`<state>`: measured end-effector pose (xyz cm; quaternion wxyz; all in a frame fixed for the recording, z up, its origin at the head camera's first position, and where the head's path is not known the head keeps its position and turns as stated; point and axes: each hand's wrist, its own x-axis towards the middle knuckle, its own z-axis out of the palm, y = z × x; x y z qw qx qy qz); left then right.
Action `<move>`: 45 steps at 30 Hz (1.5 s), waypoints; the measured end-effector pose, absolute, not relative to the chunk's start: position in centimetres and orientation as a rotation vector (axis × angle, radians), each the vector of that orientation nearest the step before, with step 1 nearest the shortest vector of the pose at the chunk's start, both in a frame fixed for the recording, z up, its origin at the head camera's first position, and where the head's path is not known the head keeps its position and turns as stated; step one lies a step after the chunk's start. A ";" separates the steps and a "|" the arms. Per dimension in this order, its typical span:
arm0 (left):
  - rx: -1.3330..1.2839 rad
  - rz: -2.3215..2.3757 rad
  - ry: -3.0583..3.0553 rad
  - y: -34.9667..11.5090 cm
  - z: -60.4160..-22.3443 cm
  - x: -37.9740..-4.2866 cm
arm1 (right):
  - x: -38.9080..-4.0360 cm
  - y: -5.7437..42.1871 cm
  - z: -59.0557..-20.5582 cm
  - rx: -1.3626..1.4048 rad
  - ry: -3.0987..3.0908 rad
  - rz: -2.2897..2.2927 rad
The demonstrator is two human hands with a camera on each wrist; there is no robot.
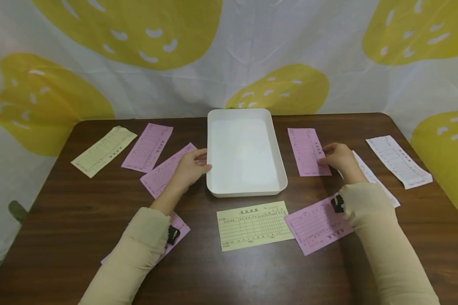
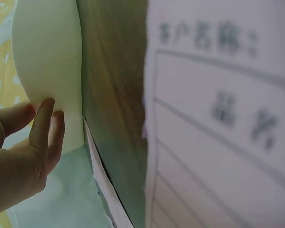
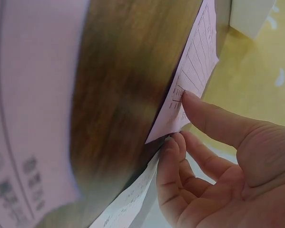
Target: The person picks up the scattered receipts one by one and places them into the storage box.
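Note:
A white rectangular tray [image 1: 248, 152] lies at the back middle of the table. At its left side my left hand [image 1: 188, 169] pinches the rim between thumb and fingers; the left wrist view shows the fingertips on the tray wall [image 2: 49, 52]. To the tray's right is a pink printed slip [image 1: 305, 148]. My right hand [image 1: 341, 160] holds this slip at its right edge, thumb on top and fingers at the border, as the right wrist view shows. A white slip [image 1: 378, 182] lies partly hidden under the right wrist, and another pink slip [image 1: 169, 169] beside the left hand.
Front and centre on the brown table [image 1: 248, 271] lies a yellow slip [image 1: 253, 226], touching a pink slip [image 1: 313, 228]. Farther left are a yellow slip [image 1: 104, 151] and a pink slip [image 1: 147, 147]; a white slip [image 1: 398, 162] is far right. A patterned cloth [image 1: 252, 51] hangs behind.

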<state>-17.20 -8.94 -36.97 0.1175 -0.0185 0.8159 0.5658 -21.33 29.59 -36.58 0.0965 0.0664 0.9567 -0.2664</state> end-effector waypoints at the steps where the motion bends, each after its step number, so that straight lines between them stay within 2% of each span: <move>1: -0.052 1.659 2.387 -8.9 -36.9 -17.2 | -21.3 29.6 -36.6 0.203 2.833 -0.787; 21: -0.050 1.681 2.379 -8.7 -36.9 -17.1 | -21.1 30.2 -36.6 0.242 2.859 -0.824; 36: -0.037 1.667 2.382 -8.9 -37.1 -17.3 | -20.8 30.9 -35.7 0.317 2.661 -1.382; 45: -0.042 1.667 2.382 -8.9 -37.1 -17.3 | -20.6 30.9 -34.7 0.343 2.652 -1.540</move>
